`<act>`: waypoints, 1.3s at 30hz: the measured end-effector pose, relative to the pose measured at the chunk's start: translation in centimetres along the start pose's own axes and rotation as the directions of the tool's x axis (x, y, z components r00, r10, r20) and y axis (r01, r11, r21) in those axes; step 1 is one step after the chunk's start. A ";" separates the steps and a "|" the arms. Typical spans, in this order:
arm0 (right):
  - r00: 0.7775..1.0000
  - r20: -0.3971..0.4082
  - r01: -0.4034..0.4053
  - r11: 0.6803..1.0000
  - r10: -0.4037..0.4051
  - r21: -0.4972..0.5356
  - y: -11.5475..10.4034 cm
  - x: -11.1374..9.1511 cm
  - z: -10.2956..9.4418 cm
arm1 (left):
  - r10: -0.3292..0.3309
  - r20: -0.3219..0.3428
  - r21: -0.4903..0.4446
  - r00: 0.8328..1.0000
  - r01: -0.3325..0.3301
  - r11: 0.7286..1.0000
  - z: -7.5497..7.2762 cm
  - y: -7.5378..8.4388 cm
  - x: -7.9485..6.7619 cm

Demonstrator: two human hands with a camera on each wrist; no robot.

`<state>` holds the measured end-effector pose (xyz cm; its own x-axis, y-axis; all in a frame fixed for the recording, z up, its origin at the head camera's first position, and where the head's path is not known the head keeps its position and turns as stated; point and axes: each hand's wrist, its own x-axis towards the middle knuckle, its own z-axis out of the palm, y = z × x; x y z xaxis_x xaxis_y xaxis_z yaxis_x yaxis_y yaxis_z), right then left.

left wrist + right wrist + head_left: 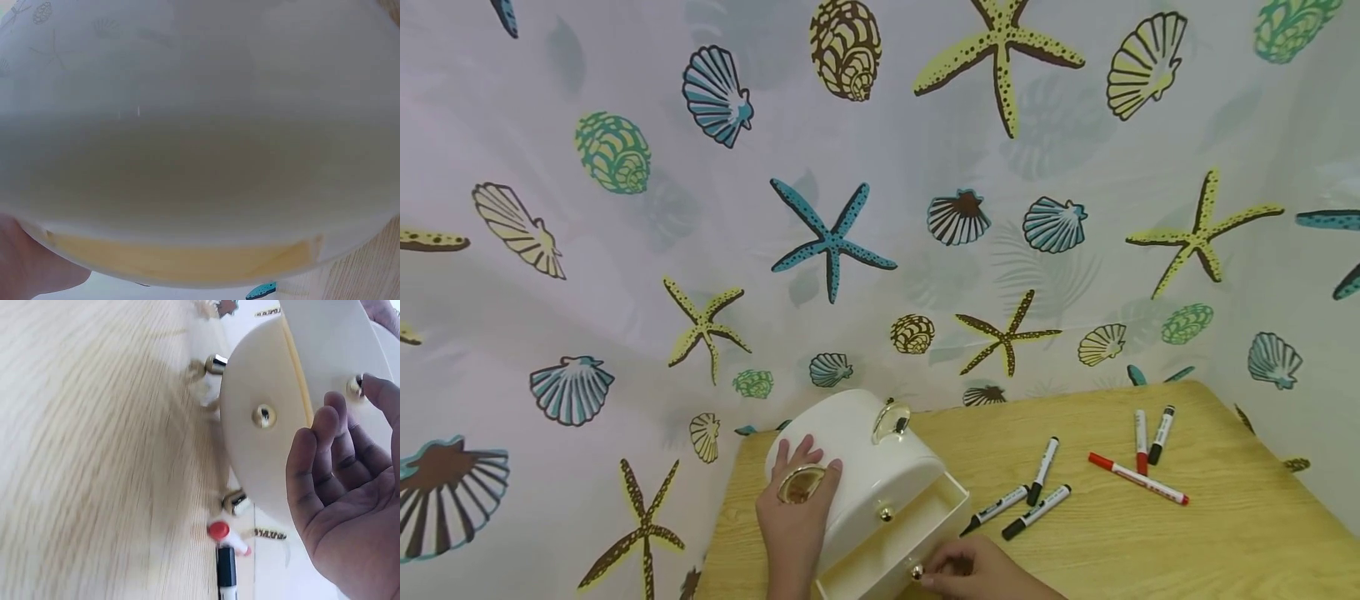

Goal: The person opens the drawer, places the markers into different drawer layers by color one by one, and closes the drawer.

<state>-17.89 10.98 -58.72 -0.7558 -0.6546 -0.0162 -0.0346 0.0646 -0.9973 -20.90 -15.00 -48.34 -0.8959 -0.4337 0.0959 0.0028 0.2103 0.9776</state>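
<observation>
The rounded white drawer box [861,462] sits on the table [1225,517] between both hands, 1 drawer [898,527] drawn out of its front. The right hand [973,571] sets its thumb against that drawer's gold knob [916,572], the other fingers loosely bent and not visibly pinching it; on so small and smooth a ball, the thumb could easily slip. A hard shove might slide the whole box, while too long a pull could drop the drawer out. The left hand [796,512] lies on the box, fingers spread around a gold fitting [801,483]; should that steadying touch lift, the box would probably shift more readily. Just beside the drawer lie 3 black-capped markers [1037,511], likely to be knocked if the box swings round. Well apart, farther right, are 3 more markers [1161,488], 2 with red caps. Behind hangs a shell-and-starfish cloth [895,275]; the right hand partly hides the drawer front.
</observation>
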 end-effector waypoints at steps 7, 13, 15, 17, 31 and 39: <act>0.997 -0.070 0.013 0.990 -0.023 -0.141 1.4 -1.1 -2.0 | 0.023 -0.007 -0.042 1.000 -0.023 0.999 0.2 -0.2 -0.1; 0.989 -0.150 -0.023 0.976 -0.010 -0.215 2.0 -1.8 -3.4 | 0.016 -0.011 -0.004 1.000 -0.016 1.000 0.1 -0.1 0.1; 0.984 -0.174 -0.021 0.964 -0.026 -0.265 2.1 -2.0 -3.8 | 0.013 -0.013 -0.002 1.000 -0.013 1.000 0.1 0.0 0.1; 0.978 -0.203 -0.028 0.950 -0.038 -0.312 1.9 -2.1 -4.1 | 0.013 -0.012 -0.004 1.000 -0.013 1.000 0.1 0.0 0.1; 0.910 -0.301 -0.078 0.599 -0.283 -0.797 3.1 -3.6 -7.6 | 0.018 -0.008 -0.039 1.000 -0.018 0.999 0.2 0.2 -0.1; 0.880 -0.285 -0.120 0.401 -0.381 -0.908 4.0 -4.4 -8.8 | 0.023 -0.013 -0.032 1.000 -0.023 0.999 0.1 0.0 0.0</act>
<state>-20.46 20.75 -61.99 -0.8378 -0.3859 0.3863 -0.5168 0.7887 -0.3329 -20.91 -14.87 -48.34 -0.8898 -0.4403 0.1203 0.0376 0.1920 0.9807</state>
